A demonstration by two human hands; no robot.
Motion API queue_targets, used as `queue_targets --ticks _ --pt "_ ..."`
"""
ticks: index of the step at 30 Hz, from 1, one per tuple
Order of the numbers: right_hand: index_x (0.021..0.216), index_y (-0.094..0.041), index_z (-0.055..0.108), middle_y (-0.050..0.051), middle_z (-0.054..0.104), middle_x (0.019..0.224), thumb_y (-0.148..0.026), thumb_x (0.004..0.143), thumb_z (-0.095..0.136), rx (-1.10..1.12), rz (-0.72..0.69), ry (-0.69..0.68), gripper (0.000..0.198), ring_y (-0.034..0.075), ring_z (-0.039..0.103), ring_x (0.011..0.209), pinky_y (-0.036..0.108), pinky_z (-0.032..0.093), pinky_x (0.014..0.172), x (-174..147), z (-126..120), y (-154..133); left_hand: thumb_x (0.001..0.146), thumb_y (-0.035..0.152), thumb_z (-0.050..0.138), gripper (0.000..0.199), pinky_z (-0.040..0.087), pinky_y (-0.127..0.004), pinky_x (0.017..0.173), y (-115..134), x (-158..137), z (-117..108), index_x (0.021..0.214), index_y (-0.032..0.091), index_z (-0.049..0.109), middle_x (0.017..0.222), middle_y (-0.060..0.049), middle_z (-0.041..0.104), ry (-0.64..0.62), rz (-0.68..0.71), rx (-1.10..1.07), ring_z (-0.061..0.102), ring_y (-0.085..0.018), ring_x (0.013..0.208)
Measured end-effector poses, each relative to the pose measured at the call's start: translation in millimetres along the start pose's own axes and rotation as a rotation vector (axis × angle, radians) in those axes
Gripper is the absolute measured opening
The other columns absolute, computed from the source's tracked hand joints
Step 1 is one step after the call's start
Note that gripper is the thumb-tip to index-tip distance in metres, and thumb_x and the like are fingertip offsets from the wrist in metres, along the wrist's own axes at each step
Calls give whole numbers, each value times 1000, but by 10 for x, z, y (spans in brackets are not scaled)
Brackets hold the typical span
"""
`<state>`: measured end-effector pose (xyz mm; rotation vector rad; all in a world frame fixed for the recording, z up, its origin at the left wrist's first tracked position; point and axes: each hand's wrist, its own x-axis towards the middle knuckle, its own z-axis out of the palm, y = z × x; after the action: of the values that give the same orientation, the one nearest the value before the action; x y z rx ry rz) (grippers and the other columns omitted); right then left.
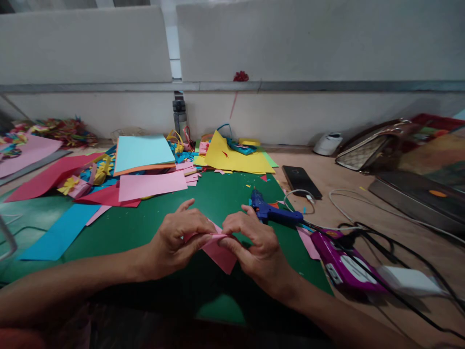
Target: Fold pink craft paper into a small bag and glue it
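Observation:
Both hands pinch one piece of pink paper [222, 255] above the green table surface, near its front edge. My left hand [180, 241] grips the paper's left side between thumb and forefinger. On the right side, my right hand [251, 238] does the same, its thumb lying along a fold. A flap of the paper hangs down between the two hands; the rest is partly covered by fingers. Just beyond my right hand lies a blue glue gun [278, 212], its dark cord running right.
Coloured sheets, including a light blue stack [144, 151] and yellow paper [236, 155], lie toward the back. A black phone [302, 182], a purple power strip [348, 264] and tangled cables occupy the right. A bottle [179, 117] and a handbag [374, 145] stand near the wall.

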<state>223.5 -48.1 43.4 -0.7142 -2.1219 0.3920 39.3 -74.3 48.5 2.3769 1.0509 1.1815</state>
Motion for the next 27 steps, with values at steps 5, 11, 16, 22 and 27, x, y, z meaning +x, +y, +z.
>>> queue_targets --ticks 5,11,16,22,27 --pt "68 -20 51 -4 59 67 -21 79 59 -15 -13 21 14 11 56 64 41 28 92 3 10 1 86 18 44 16 22 -40 105 38 7 -36 83 18 60 82 0 69 -58 -33 -15 63 -12 78" --pt "68 -19 51 -2 60 66 -20 80 56 -69 -60 45 13 12 56 62 45 28 92 -11 18 -6 81 22 51 13 24 -40 103 69 4 -17 88 19 61 83 0 69 -41 -60 -35 63 -13 77" --pt "68 -18 51 -1 60 65 -19 79 57 -79 -92 59 12 12 56 62 48 27 93 -11 28 -24 83 19 51 11 26 -38 102 45 -4 28 82 19 62 77 1 69 -1 -44 16 63 -11 72" --pt "76 -21 55 -3 64 74 -22 70 68 24 17 31 14 14 59 69 44 28 93 -6 -9 -41 85 16 50 11 25 -38 102 27 12 -10 81 18 60 78 1 68 28 -17 5 63 -11 74" --pt "74 -22 57 -2 65 75 -22 75 62 83 47 12 6 14 60 72 43 29 92 6 -44 -43 84 14 50 10 26 -38 102 15 21 -34 82 18 60 77 1 68 44 23 7 63 -11 73"
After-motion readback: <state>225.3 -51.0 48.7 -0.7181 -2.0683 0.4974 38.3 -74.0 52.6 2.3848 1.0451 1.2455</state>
